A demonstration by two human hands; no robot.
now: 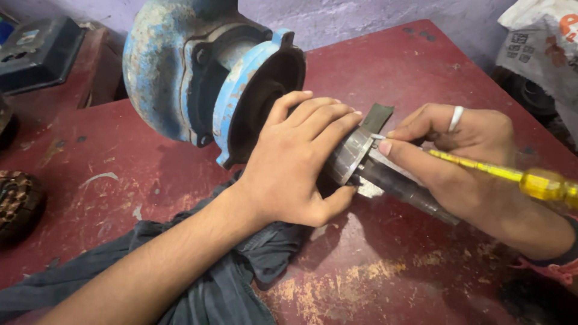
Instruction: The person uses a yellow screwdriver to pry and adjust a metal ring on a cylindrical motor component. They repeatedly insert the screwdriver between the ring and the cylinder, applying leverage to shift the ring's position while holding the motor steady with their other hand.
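A worn blue motor housing (180, 66) lies on its side on the red workbench (385, 271). From its open dark end a grey metal rotor (352, 153) with a dark shaft (409, 192) sticks out toward the right. My left hand (295, 159) wraps over the rotor where it leaves the housing. My right hand (457, 156), wearing a white ring, holds a yellow-handled screwdriver (518, 177) with its tip against the rotor's end face. A dark green strip (378, 117) stands up behind the rotor.
A dark grey cloth (229, 283) lies under my left forearm. A dark round part (18, 204) sits at the left edge, a black box (39, 51) at the back left, and a printed white sack (542, 48) at the right.
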